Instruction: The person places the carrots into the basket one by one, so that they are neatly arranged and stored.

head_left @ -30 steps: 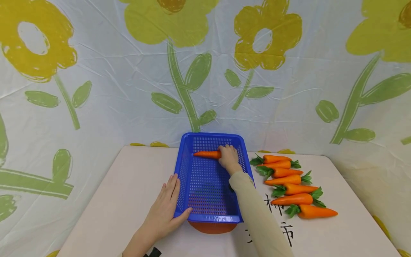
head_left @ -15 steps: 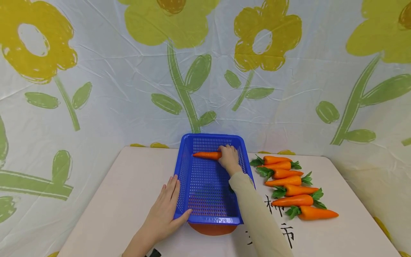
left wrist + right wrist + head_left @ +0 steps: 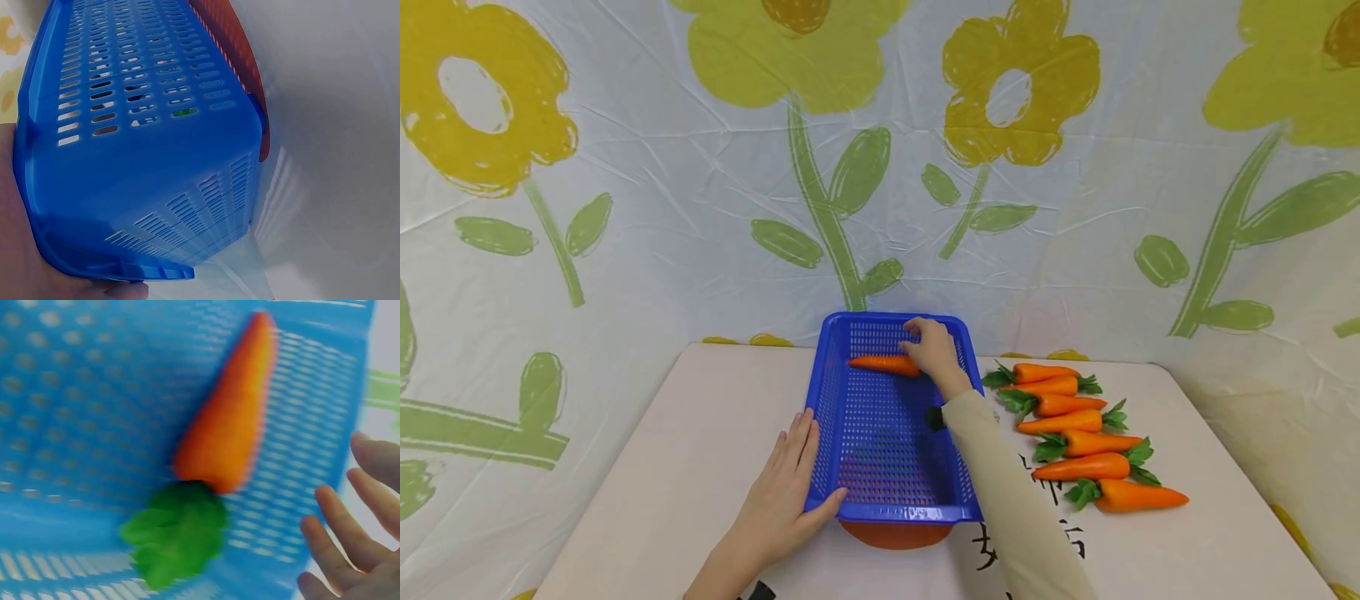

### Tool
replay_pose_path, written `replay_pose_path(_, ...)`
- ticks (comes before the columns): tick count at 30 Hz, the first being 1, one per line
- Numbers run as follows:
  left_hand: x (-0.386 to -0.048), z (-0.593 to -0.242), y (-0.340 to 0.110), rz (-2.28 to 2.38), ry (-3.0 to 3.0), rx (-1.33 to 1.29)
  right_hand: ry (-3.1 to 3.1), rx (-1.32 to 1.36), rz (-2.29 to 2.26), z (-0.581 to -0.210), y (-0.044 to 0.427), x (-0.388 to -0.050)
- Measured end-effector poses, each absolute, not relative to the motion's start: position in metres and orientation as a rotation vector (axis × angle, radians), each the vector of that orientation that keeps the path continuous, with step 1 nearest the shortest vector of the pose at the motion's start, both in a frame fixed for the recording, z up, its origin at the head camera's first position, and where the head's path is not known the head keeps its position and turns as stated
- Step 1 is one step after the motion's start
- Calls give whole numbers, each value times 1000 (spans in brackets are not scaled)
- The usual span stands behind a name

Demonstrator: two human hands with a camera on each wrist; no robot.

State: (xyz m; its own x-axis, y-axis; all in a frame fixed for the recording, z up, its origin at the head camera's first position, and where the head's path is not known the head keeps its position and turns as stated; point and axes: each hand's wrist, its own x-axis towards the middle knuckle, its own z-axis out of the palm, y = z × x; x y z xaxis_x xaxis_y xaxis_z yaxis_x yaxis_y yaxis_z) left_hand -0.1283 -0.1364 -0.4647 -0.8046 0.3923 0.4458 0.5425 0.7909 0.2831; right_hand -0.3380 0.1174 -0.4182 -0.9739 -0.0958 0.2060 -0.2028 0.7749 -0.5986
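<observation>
A blue plastic basket point(image 3: 895, 512) with slotted walls stands mid-table. One orange carrot point(image 3: 880, 364) lies crosswise at its far end; the right wrist view shows the carrot's green leafy top point(image 3: 178, 534) too. My right hand point(image 3: 934, 350) hovers over the far right part of the basket, fingers spread and apart from the carrot. My left hand point(image 3: 778, 483) rests on the left rim by the near corner, its fingers straight and its thumb reaching the front rim. The left wrist view shows the basket's outer wall point(image 3: 144, 169) beside that hand.
Several carrots point(image 3: 1086, 442) with green tops lie in a column on the table, right of the basket. A reddish-brown rounded thing point(image 3: 895, 537) shows under the basket's near edge. Black characters point(image 3: 985, 550) mark the pale tabletop point(image 3: 700, 450). A flowered cloth point(image 3: 700, 208) hangs behind.
My right hand has let go of the carrot in the basket and lifted slightly up and away, its fingers opening. My left hand has stayed on the rim.
</observation>
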Motion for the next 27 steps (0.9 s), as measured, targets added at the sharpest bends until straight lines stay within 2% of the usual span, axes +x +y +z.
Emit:
replay_pose_path(12, -127, -465, -137, -585, -2612, -712, -2580, 420, 1304, -356, 137, -313)
replay_pose_path(27, -127, -464, -136, -596, -2623, -707, -2306, 504, 1228, -295, 175, -251)
